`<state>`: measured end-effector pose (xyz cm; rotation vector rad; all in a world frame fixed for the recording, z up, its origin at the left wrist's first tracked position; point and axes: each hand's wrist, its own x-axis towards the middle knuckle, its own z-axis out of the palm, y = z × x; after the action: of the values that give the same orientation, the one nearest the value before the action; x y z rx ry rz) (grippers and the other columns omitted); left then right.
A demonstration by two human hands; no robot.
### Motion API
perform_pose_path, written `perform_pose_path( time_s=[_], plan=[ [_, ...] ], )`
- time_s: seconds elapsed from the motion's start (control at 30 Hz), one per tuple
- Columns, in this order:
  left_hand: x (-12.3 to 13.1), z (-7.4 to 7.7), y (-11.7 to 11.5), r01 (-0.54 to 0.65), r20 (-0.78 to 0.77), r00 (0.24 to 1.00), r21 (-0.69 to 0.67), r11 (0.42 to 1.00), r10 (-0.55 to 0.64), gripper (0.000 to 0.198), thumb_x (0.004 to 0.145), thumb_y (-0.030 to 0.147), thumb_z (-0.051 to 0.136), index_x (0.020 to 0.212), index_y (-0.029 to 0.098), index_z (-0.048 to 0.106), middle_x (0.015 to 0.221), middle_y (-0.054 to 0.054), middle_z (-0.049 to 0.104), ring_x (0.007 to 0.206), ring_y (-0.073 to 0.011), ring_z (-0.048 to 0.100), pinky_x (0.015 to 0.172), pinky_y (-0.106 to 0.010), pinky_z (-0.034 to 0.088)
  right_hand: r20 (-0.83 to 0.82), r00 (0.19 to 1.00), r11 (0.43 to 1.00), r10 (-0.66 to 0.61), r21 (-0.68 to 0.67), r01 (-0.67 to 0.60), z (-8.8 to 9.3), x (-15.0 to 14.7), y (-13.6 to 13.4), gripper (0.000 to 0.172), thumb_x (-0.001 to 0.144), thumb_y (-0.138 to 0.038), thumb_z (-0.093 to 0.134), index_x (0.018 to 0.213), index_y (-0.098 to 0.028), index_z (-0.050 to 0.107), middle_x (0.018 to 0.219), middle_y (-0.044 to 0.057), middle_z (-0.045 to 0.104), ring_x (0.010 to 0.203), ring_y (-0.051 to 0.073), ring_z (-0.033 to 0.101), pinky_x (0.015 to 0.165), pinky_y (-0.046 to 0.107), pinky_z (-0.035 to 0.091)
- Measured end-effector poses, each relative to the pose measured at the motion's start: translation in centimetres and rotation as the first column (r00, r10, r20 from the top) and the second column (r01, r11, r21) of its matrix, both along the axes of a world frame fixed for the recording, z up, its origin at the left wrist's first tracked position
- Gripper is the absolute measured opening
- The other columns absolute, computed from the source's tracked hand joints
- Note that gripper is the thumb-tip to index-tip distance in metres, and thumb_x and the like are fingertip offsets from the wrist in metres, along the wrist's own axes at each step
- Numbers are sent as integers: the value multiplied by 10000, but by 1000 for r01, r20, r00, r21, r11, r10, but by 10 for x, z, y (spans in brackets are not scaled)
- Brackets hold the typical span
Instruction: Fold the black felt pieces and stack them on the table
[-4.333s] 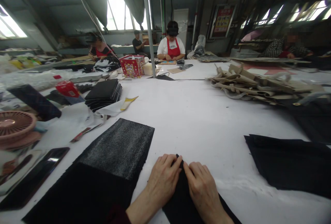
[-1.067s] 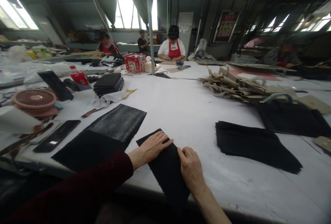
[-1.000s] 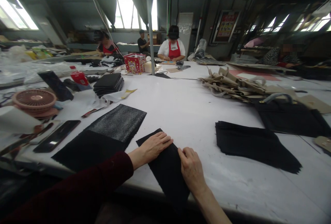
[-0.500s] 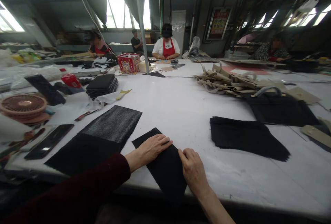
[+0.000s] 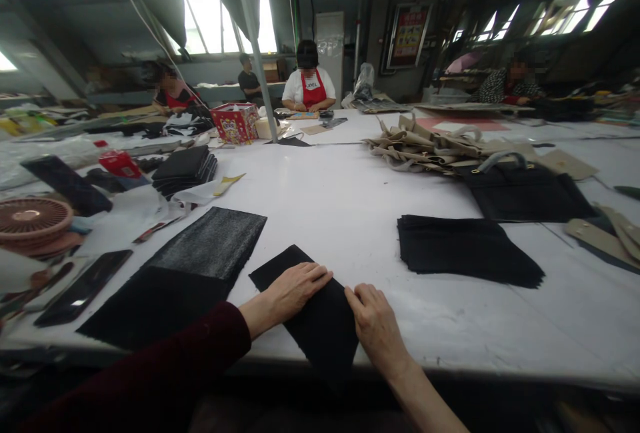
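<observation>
From here I see the black sheet (image 5: pixel 325 326) at the table's (image 5: pixel 320 186) near edge, one corner overhanging. My left hand (image 5: pixel 294 292) rests flat on it, unclenched; my right hand (image 5: pixel 375 321) curls at its right side, whether pinching I cannot tell.

The left hand (image 5: pixel 296 288) hides part of the black sheet (image 5: pixel 323 330); on the left, a pink fan (image 5: pixel 34 218) is cut off.

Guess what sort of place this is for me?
Probably a bag workshop: a handled black piece, a stack of black sheets near it, and a person in a red apron.
</observation>
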<state>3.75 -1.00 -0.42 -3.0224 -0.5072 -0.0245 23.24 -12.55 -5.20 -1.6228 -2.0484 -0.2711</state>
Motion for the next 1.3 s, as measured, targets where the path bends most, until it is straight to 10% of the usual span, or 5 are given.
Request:
perform_pose_path(
  time_s=[1.3],
  plan=[
    [29, 2, -33, 32, -47, 998, -27, 999, -34, 541, 943, 114, 443, 1451, 262, 334, 1137, -71, 555, 1083, -219, 519, 973, -369, 436, 12, 1000, 997, 4, -75, -3, 9, 14, -28, 279, 903, -26, 452, 1108, -109, 621, 881, 69, 547, 845, 204, 467, 755, 334, 378]
  ],
)
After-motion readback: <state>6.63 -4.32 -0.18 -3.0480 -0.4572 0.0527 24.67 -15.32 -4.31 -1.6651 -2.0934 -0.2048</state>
